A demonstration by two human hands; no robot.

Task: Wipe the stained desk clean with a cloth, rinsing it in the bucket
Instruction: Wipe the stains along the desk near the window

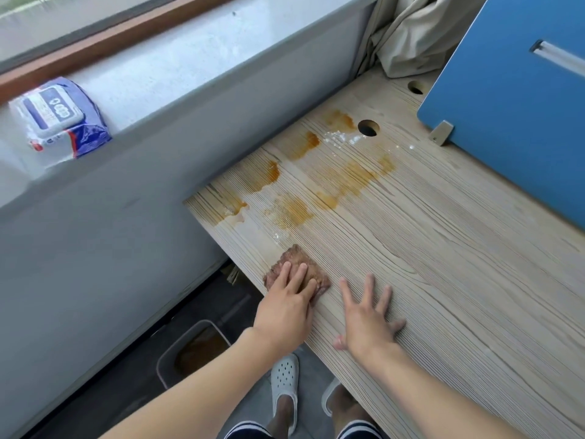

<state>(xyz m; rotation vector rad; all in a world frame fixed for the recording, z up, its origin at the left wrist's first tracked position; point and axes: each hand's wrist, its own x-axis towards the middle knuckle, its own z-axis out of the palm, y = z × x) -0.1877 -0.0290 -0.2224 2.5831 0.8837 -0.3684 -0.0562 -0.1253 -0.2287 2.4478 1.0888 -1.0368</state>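
**At the desk's near left edge, a cloth under a flat hand**

The left hand (285, 308) presses straight fingers on the small brown fuzzy cloth (294, 256), which lies on the pale wood-grain desk (459, 280) by its left edge. Just right of the cloth, the right hand (367, 318) rests flat, fingers spread wide, holding nothing. Orange-brown stains (351, 182) spread farther back. On the floor below the edge stands the grey rectangular bucket (161, 372) of brownish water.

I see soft daylight from the window (63, 30) at upper left; the sill (177, 68) and wet patches on the desk (443, 264) carry a pale sheen. Shadows are faint. Straight edges bow near the corners, and fine detail looks slightly soft.
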